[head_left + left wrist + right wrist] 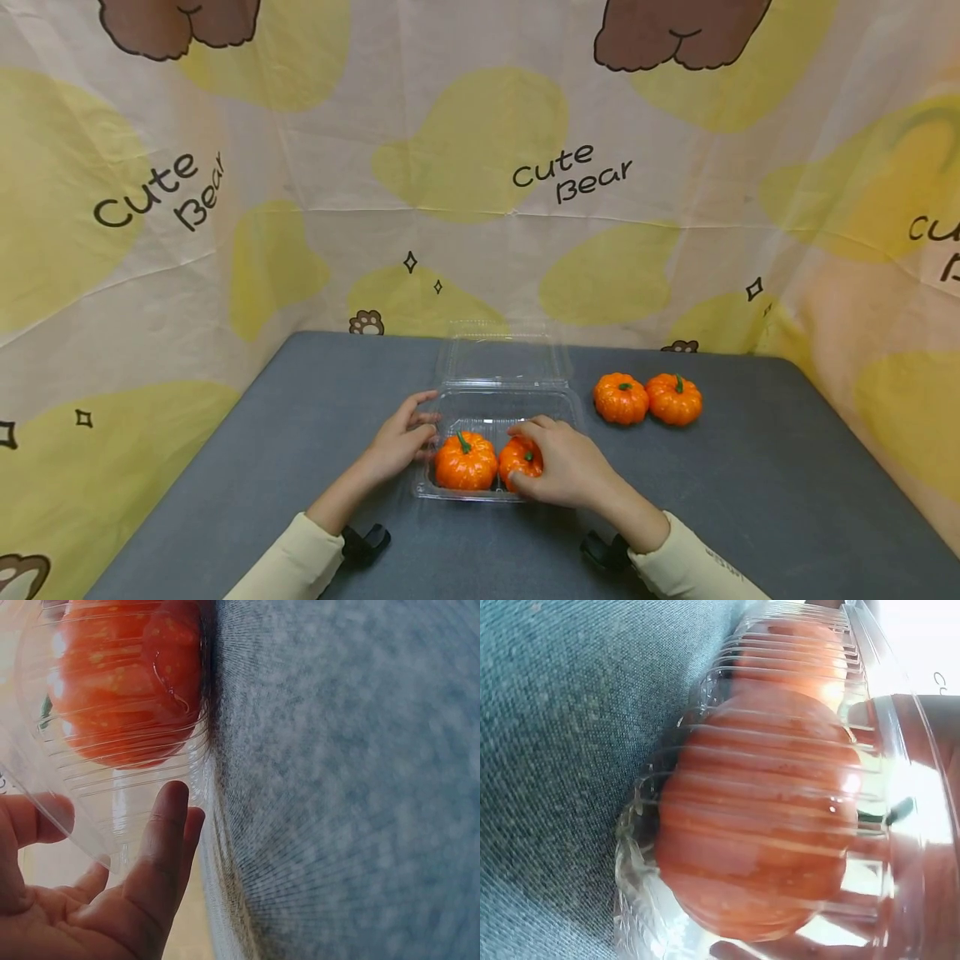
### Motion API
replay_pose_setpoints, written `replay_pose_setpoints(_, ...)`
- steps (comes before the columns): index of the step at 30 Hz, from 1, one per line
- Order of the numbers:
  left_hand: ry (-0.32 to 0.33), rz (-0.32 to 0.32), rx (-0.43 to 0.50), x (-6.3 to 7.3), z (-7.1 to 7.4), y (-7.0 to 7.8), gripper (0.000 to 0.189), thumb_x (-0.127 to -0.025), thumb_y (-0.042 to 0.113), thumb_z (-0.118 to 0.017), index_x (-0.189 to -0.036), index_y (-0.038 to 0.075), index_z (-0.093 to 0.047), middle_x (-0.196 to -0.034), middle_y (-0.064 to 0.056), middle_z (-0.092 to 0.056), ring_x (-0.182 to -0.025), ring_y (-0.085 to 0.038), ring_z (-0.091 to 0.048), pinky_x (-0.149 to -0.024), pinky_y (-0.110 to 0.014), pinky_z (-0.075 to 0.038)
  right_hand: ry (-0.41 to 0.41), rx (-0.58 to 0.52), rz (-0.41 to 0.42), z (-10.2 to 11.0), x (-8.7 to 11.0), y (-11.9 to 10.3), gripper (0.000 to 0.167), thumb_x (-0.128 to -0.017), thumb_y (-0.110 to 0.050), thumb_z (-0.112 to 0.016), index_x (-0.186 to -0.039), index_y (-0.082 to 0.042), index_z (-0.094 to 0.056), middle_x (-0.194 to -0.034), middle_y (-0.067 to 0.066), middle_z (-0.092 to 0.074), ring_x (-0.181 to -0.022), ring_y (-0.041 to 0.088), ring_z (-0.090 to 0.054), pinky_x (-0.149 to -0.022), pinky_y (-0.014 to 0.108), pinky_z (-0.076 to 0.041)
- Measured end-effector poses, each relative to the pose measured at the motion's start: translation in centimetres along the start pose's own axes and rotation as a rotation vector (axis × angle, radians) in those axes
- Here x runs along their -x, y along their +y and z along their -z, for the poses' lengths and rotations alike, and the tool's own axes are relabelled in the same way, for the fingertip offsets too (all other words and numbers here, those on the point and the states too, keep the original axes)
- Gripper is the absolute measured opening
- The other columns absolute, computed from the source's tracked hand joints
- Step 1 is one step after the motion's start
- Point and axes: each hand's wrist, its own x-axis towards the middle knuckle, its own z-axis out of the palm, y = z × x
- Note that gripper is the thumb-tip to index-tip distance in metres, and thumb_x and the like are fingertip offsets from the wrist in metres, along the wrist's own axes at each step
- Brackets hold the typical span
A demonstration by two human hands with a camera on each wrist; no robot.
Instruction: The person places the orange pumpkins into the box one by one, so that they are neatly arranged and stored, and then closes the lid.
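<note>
A clear plastic clamshell box (501, 402) stands on the table with its lid raised toward the back. Inside, at the front left, sits a small orange pumpkin (466, 463) with a green stem. My right hand (564, 463) reaches in from the right, thumb and fingers around a second pumpkin (517, 458) beside the first. Through the ribbed wall, the right wrist view shows this pumpkin (757, 817) up close, stem toward the palm. At the box's left side is my left hand (401, 437), fingers loosely extended along the outside of the wall, thumb near the rim.
Two more orange pumpkins, one on the left (621, 398) and one on the right (675, 399), sit side by side to the right of the box. A grey table (337, 375) lies beneath everything. Behind it hangs a patterned cloth (465, 167) with bear prints.
</note>
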Motion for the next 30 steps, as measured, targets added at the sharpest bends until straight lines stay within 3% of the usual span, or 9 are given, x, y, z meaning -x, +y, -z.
replay_pose_setpoints(10,-0.011,-0.007,-0.005,0.0,0.1,0.1,0.053,-0.091,0.005,-0.051,-0.142,0.015,-0.042,-0.126,-0.022,-0.06,-0.086,-0.02,-0.063,-0.065,-0.035,-0.058,0.084,-0.058,-0.006,1.2,0.1,0.2,0.049,-0.075,-0.036,-0.073,-0.122,-0.023,-0.063,-0.119,-0.004,-0.063,-0.103,0.019,-0.06,-0.081,0.039,-0.052)
replay_pose_setpoints(20,-0.018,-0.013,0.001,0.0,0.1,-0.1,0.053,-0.091,0.005,-0.052,-0.143,0.013,-0.041,-0.126,-0.022,-0.06,-0.088,-0.021,-0.063,-0.068,-0.037,-0.059,0.165,-0.08,-0.015,2.8,0.3,0.7,0.055,-0.077,-0.04,-0.073,-0.128,-0.027,-0.059,-0.127,-0.004,-0.059,-0.115,0.024,-0.058,-0.085,0.045,-0.052)
replay_pose_setpoints(30,0.003,-0.009,0.009,0.0,-0.1,-0.1,0.053,-0.09,0.003,-0.053,-0.141,0.014,-0.043,-0.122,-0.021,-0.062,-0.083,-0.02,-0.063,-0.067,-0.037,-0.059,0.227,-0.096,-0.04,3.7,0.7,1.8,0.057,-0.078,-0.04,-0.074,-0.132,-0.029,-0.056,-0.131,-0.001,-0.057,-0.116,0.029,-0.057,-0.085,0.051,-0.052)
